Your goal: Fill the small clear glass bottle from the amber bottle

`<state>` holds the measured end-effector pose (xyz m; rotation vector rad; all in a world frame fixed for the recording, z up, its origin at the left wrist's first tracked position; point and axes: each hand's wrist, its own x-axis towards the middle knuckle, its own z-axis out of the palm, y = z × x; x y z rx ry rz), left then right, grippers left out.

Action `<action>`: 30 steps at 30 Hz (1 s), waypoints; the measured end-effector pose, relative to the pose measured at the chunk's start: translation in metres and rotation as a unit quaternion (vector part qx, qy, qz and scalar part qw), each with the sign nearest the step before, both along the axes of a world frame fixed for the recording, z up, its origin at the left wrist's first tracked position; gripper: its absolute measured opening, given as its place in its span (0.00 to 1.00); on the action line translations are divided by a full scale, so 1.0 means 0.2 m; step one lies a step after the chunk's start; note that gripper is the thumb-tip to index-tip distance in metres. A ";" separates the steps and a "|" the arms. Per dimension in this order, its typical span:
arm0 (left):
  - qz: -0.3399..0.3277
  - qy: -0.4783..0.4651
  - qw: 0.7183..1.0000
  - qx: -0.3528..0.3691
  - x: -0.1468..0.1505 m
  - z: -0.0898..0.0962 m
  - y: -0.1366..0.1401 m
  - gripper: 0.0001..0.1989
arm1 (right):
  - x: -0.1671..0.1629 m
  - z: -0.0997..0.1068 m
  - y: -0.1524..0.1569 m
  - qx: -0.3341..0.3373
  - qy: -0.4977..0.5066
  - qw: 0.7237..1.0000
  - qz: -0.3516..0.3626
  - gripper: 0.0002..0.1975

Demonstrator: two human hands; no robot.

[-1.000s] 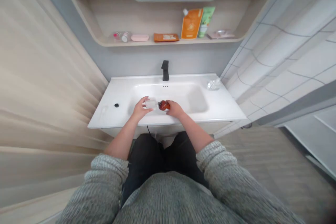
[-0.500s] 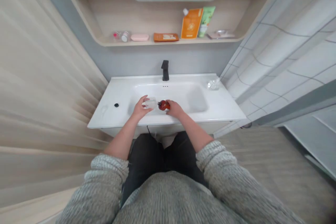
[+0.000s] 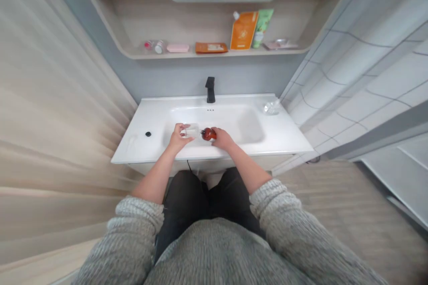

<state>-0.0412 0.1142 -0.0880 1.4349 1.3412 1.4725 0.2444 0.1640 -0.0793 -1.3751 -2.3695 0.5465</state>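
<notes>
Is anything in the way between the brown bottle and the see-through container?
Nothing visible is. The right hand holds the brown bottle with its dark tip facing the clear container in the left hand; whether they touch is too small to tell. The black faucet stands behind them, not between.

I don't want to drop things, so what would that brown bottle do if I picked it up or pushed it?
The brown bottle in the right hand may be slippery, as it looks smooth and shiny. Laid down, it might roll, because its visible end looks rounded.
</notes>
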 end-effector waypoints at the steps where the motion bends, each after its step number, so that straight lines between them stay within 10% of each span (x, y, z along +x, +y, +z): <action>1: 0.000 0.001 1.000 -0.001 0.00 0.00 0.00 0.37 | 0.00 0.00 0.00 0.002 0.000 1.000 0.000 0.42; 30: 0.003 0.001 1.000 0.008 0.02 0.03 -0.02 0.34 | 0.00 0.01 0.00 -0.002 -0.004 1.000 0.005 0.41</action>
